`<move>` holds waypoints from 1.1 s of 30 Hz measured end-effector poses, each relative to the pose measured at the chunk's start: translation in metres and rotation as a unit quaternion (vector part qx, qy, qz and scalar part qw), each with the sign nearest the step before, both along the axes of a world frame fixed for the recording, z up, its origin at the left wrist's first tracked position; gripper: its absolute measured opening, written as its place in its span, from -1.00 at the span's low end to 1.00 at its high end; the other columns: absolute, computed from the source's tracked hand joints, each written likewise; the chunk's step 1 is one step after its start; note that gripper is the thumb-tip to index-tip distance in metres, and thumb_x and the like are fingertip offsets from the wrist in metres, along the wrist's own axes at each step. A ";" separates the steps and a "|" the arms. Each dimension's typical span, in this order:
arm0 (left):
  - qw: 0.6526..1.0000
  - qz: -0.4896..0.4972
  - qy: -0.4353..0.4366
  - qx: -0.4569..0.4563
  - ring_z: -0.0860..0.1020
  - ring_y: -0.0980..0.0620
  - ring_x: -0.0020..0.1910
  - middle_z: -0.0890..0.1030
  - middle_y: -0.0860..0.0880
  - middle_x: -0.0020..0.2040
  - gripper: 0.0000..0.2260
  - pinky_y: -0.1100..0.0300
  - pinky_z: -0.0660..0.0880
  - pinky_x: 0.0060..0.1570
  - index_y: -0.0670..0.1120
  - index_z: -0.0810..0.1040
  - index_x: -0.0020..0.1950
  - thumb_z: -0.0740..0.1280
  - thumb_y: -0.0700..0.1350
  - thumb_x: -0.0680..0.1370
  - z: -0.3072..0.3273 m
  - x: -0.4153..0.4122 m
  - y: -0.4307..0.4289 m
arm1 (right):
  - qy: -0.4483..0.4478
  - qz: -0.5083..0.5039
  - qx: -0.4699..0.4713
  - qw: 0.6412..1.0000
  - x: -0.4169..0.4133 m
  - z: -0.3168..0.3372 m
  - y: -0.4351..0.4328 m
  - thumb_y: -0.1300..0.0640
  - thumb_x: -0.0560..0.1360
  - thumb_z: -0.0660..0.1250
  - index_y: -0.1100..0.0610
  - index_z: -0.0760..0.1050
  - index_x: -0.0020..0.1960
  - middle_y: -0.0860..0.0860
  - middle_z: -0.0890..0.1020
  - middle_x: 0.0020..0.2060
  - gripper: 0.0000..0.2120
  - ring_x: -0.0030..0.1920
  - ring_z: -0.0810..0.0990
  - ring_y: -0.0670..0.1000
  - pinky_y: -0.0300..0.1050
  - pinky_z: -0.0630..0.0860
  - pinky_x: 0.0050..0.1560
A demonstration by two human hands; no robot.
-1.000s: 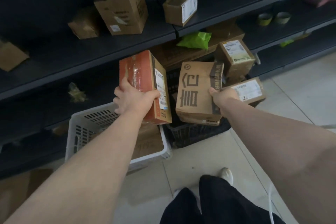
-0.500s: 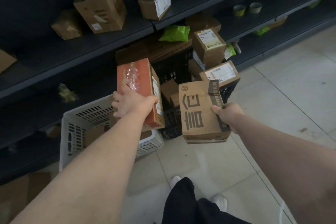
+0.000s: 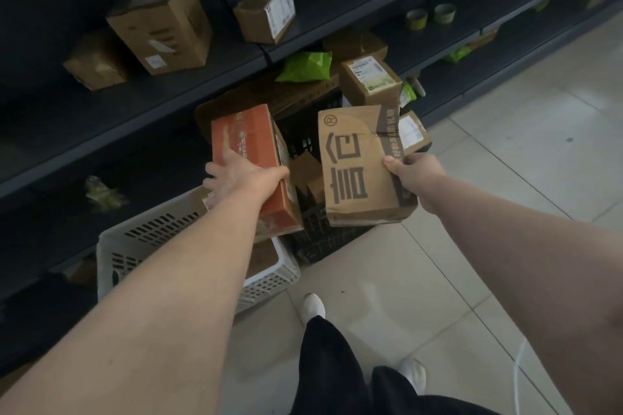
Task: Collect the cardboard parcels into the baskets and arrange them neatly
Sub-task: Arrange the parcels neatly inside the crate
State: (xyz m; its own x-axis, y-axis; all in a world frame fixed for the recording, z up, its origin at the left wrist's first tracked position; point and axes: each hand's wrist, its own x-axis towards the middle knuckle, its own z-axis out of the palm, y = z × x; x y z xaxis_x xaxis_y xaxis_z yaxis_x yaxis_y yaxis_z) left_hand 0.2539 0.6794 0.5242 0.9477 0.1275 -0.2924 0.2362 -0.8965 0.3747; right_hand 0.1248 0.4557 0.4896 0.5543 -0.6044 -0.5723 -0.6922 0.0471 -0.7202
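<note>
Left hand (image 3: 243,178) grips orange parcel (image 3: 247,131), white basket (image 3: 151,232) at its 7 o'clock; right hand (image 3: 416,173) grips brown parcel (image 3: 354,172) over black basket (image 3: 320,241).

dim light, dark metal shelving (image 3: 209,91) standing on a pale tiled floor (image 3: 526,152).

Arms: the left forearm (image 3: 161,296) and the right forearm (image 3: 505,246) were uncovered along all their visible length.
Hands: the left hand (image 3: 242,178) and the right hand (image 3: 414,175) were bare.
Trousers: the trousers (image 3: 330,364) were black, loose and matte, reaching down to the shoes; their folds were lost in the dim light.
Shoes: white with rounded toes; only the toe of the left shoe (image 3: 313,305) showed, and the right shoe (image 3: 413,374) was half hidden by the trouser leg.
Cord: a thin white cord (image 3: 517,371) curved beside the right arm; its ends could not be made out.
</note>
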 end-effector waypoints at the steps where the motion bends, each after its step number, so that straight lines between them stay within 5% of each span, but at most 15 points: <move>1: 1.000 0.001 0.004 -0.003 0.30 -0.26 0.32 0.28 -0.17 0.35 0.07 -0.27 0.35 0.25 0.06 0.07 0.52 0.54 0.32 0.16 -0.002 0.010 0.001 | -0.002 0.000 -0.004 1.000 0.010 0.002 0.001 -0.17 0.53 0.31 0.11 0.51 0.22 0.05 0.62 0.01 -0.58 0.02 0.59 0.11 0.03 0.56 0.02; 8: 0.998 0.008 0.047 -0.051 0.30 -0.29 0.31 0.28 -0.19 0.36 0.07 -0.30 0.31 0.29 0.02 0.10 0.52 0.51 0.36 0.15 -0.019 0.081 -0.002 | -0.082 -0.028 -0.034 0.996 0.092 0.032 0.000 -0.14 0.58 0.24 0.06 0.49 0.30 -0.06 0.56 -0.11 -0.61 -0.07 0.54 0.01 -0.10 0.42 -0.14; 17: 0.997 -0.016 0.065 -0.044 0.29 -0.28 0.33 0.27 -0.20 0.39 0.11 -0.24 0.33 0.30 0.02 0.08 0.54 0.49 0.35 0.13 -0.016 0.136 -0.016 | -0.050 -0.044 -0.034 0.997 0.143 0.041 -0.022 -0.15 0.56 0.28 0.12 0.49 0.29 -0.02 0.58 -0.05 -0.57 0.00 0.54 0.04 -0.05 0.46 -0.06; 21: 0.994 -0.011 0.096 -0.054 0.29 -0.27 0.33 0.27 -0.19 0.39 0.10 -0.20 0.35 0.27 0.02 0.06 0.56 0.51 0.33 0.18 -0.021 0.137 -0.021 | -0.075 -0.086 0.026 0.993 0.161 0.037 -0.032 -0.13 0.55 0.30 0.13 0.43 0.38 0.05 0.54 0.19 -0.50 0.13 0.49 0.08 -0.02 0.45 0.08; 33: 0.993 0.060 0.104 -0.021 0.28 -0.26 0.36 0.26 -0.19 0.41 0.10 -0.21 0.35 0.28 -0.01 0.07 0.56 0.51 0.34 0.19 -0.015 0.137 -0.083 | -0.047 -0.053 0.044 0.996 0.190 0.065 -0.125 -0.15 0.51 0.35 0.13 0.45 0.37 0.07 0.58 0.06 -0.46 0.06 0.56 0.09 0.07 0.52 0.19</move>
State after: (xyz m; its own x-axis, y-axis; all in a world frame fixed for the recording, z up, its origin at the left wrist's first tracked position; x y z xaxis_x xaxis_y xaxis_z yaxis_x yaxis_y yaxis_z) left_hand 0.3909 0.5968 0.5091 0.8449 0.2198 -0.4877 0.4168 -0.8420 0.3426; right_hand 0.3151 0.3311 0.5542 0.5437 -0.6125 -0.5738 -0.6091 0.1824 -0.7718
